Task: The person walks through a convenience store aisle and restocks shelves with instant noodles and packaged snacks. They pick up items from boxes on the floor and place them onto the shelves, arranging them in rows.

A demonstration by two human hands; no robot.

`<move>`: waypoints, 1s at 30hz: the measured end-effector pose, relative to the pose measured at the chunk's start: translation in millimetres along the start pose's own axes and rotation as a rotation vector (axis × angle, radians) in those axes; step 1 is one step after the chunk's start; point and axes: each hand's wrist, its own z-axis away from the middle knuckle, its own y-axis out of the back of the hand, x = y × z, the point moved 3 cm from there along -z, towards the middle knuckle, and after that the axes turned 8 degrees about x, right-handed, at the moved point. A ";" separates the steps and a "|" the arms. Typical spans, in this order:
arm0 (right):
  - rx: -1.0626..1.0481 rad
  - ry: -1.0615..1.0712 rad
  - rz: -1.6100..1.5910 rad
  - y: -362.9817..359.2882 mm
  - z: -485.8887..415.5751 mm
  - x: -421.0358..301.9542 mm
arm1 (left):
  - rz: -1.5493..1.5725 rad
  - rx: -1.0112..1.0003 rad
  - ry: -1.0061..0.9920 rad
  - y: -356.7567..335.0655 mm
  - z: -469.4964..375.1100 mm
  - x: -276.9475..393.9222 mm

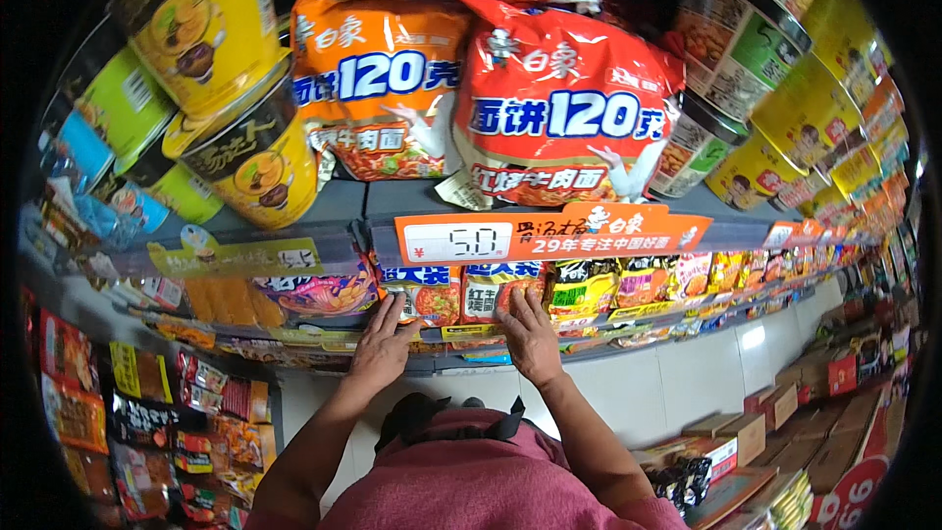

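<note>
Both my hands reach forward to packets of instant noodles on a lower shelf. The fingers of my left hand (384, 344) rest at the left part of an orange-red noodle packet (436, 303), fingers apart. My right hand (531, 337) lies with spread fingers on the front of a red and white noodle packet (486, 300) beside it. Neither hand grips a packet. On the shelf above, a large orange noodle bag (383, 88) and a large red noodle bag (563, 103) stand side by side, with another bag on top, behind an orange price tag (552, 237).
Yellow noodle cups (257, 154) are stacked at the left, and more cups (706, 132) at the right. Further packets (581, 287) line the lower shelf. Hanging snack packs (143, 412) are at lower left. Cardboard boxes (743, 434) stand on the tiled floor (706, 375) at lower right.
</note>
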 end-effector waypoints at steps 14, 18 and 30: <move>0.148 -0.489 -0.044 -31.6 85.2 -80.1 | 0.060 -0.002 -0.472 49.2 -87.9 47.6; 0.164 -0.677 -0.050 -40.8 134.6 -127.5 | 0.130 -0.271 -0.375 13.8 -144.3 49.7; 0.541 -1.466 0.054 -49.8 328.9 -253.2 | -0.308 0.027 -0.549 -4.2 -166.4 45.6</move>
